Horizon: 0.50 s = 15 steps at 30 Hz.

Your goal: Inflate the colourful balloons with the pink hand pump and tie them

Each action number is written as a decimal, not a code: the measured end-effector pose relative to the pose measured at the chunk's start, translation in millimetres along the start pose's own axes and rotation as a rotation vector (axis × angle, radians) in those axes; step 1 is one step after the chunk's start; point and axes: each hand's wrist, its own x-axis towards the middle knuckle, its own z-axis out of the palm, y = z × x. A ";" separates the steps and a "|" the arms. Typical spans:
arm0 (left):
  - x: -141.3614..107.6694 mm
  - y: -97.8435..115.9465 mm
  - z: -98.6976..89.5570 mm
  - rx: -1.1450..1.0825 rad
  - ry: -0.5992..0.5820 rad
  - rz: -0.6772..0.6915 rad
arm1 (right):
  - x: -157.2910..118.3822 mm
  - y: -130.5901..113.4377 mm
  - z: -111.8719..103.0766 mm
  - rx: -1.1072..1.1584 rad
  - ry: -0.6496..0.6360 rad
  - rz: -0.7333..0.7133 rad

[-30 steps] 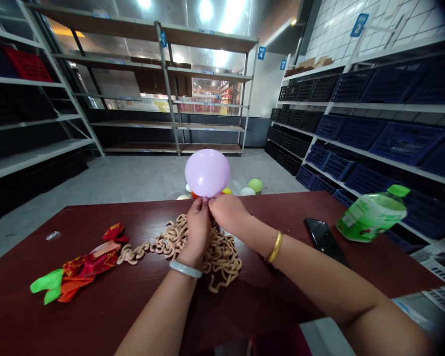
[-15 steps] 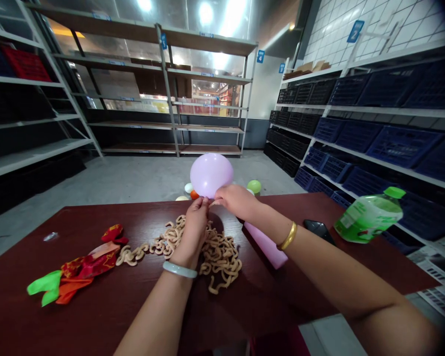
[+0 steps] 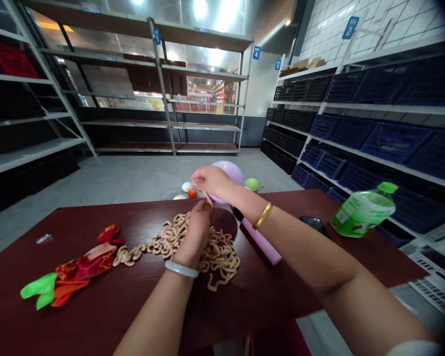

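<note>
An inflated light purple balloon [image 3: 230,174] is beyond the table's far edge, partly behind my right hand and wrist. Its stretched neck runs between my two hands. My left hand [image 3: 200,217], with a pale bangle at its wrist, is closed on the neck above a pile of beige curled pieces [image 3: 222,257]. Up and slightly left of it, my right hand [image 3: 209,180] pinches the neck's end; a gold bangle is on that wrist. A pink-purple cylinder [image 3: 261,241] lies on the table under my right forearm.
Uninflated balloons [image 3: 85,264] in red, orange and green lie at the left of the dark red table [image 3: 133,316]. A green-capped bottle [image 3: 363,212] and a black phone [image 3: 313,225] are at the right. Small balloons [image 3: 251,184] rest on the floor beyond. Shelves with crates [image 3: 396,141] line the right.
My right hand has moved left and up, pulling the balloon's neck out longer. The balloon has shifted right and down, now partly hidden. The view has moved slightly.
</note>
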 end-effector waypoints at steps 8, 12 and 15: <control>1.0 15.9 -2.5 -0.363 0.093 -0.130 | -42.1 4.7 -2.8 0.415 -0.275 0.076; -1.1 23.0 -0.3 -0.449 0.116 -0.203 | -48.9 52.8 9.4 0.360 -0.258 0.304; -5.4 31.6 1.7 -0.603 0.023 -0.331 | -37.9 79.4 29.7 0.492 -0.164 0.289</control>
